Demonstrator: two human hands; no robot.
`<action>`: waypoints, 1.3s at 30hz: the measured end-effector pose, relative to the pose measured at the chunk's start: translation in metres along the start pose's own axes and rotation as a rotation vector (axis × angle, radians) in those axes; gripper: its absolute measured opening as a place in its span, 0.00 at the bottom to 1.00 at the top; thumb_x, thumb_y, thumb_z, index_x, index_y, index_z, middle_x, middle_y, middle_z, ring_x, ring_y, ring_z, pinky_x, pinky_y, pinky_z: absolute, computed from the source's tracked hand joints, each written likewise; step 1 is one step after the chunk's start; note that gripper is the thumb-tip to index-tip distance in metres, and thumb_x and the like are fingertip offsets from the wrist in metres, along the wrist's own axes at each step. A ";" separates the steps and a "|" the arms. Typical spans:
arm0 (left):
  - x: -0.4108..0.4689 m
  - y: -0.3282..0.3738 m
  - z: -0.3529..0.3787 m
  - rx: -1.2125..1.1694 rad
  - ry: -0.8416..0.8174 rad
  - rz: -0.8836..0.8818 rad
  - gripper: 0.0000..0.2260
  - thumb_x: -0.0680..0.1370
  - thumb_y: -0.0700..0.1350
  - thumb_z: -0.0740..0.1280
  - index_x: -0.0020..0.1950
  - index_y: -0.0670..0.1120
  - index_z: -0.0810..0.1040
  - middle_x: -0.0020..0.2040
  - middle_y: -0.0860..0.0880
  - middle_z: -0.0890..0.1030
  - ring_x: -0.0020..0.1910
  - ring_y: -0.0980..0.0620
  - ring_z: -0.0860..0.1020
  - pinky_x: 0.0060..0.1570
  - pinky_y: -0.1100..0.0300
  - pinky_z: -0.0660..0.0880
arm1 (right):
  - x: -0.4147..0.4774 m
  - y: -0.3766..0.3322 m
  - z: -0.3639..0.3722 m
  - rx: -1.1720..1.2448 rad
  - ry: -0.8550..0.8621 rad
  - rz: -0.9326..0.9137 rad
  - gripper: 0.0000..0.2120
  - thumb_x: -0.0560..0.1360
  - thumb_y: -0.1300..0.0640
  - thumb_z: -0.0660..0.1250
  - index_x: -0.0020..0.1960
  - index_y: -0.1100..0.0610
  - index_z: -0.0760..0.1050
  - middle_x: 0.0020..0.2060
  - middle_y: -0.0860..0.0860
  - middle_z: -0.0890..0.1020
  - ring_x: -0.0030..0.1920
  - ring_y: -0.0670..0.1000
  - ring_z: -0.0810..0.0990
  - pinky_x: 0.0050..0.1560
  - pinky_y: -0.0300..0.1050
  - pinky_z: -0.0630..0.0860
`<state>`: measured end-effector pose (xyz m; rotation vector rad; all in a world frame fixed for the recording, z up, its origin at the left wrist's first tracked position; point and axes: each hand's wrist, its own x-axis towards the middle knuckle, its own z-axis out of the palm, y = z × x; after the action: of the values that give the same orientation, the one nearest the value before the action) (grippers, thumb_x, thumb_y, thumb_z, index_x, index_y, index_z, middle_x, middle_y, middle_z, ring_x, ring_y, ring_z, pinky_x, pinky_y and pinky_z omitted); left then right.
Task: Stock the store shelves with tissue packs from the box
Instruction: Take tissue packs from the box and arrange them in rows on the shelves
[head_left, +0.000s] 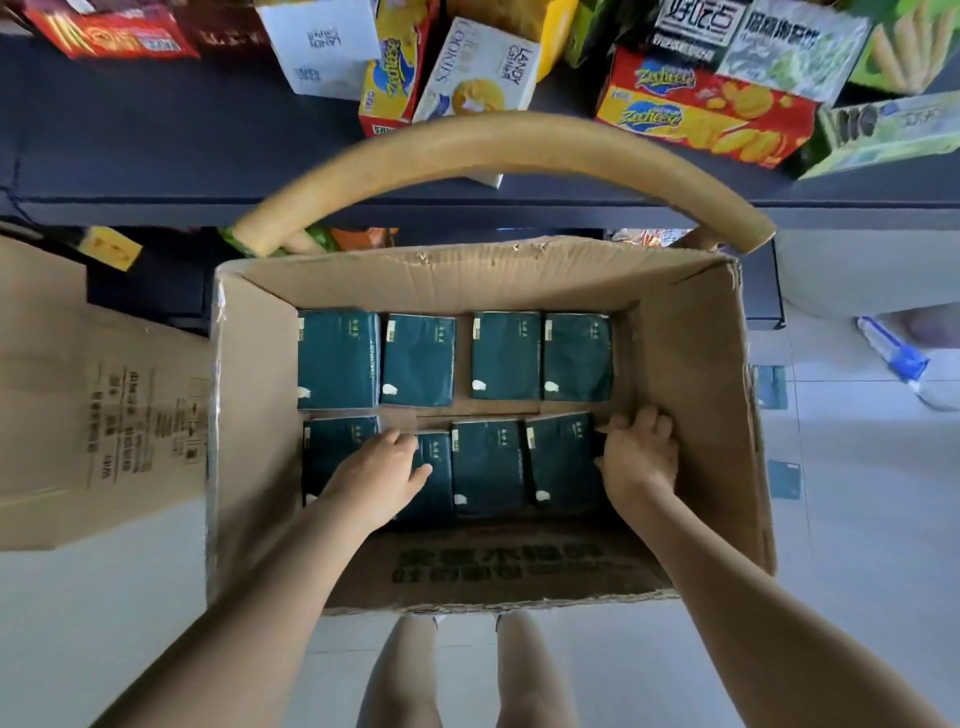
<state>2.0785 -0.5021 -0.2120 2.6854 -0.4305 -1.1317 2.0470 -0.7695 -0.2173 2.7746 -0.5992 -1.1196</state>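
Fingers (401, 441) of the left hand (379, 470) lie flat, together, on a near-row tissue pack (439, 499); the right hand (641, 457) curls round the rightmost pack (561, 462) at its edge (both inside the box (691, 364)).

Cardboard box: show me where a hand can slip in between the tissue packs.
Best opening: the gap between the second and third tissue packs of the far row. A bare cardboard strip runs between the two rows. The near row is crowded: packs edge to edge, left hand and right hand at it.
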 end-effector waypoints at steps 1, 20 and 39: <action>0.001 0.001 0.001 -0.011 0.006 -0.007 0.20 0.81 0.54 0.57 0.69 0.44 0.69 0.65 0.48 0.73 0.61 0.51 0.74 0.58 0.59 0.72 | 0.000 0.000 0.002 0.042 -0.001 -0.009 0.18 0.80 0.54 0.59 0.68 0.58 0.64 0.66 0.60 0.65 0.65 0.60 0.65 0.61 0.50 0.68; 0.044 0.028 0.000 -0.099 0.000 0.003 0.19 0.80 0.52 0.61 0.68 0.43 0.69 0.65 0.48 0.72 0.55 0.51 0.77 0.53 0.59 0.72 | -0.035 0.017 -0.036 1.182 0.077 0.104 0.33 0.70 0.56 0.74 0.70 0.53 0.63 0.55 0.50 0.76 0.51 0.49 0.76 0.47 0.43 0.79; 0.060 0.043 0.013 -0.139 -0.089 0.038 0.12 0.73 0.52 0.71 0.48 0.50 0.70 0.50 0.51 0.75 0.45 0.53 0.73 0.38 0.61 0.66 | -0.032 0.017 -0.009 1.210 -0.012 0.153 0.24 0.71 0.55 0.73 0.64 0.56 0.69 0.47 0.48 0.76 0.44 0.47 0.76 0.34 0.36 0.72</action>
<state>2.1016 -0.5634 -0.2485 2.5052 -0.3987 -1.2267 2.0266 -0.7729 -0.1866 3.4562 -1.9922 -0.8743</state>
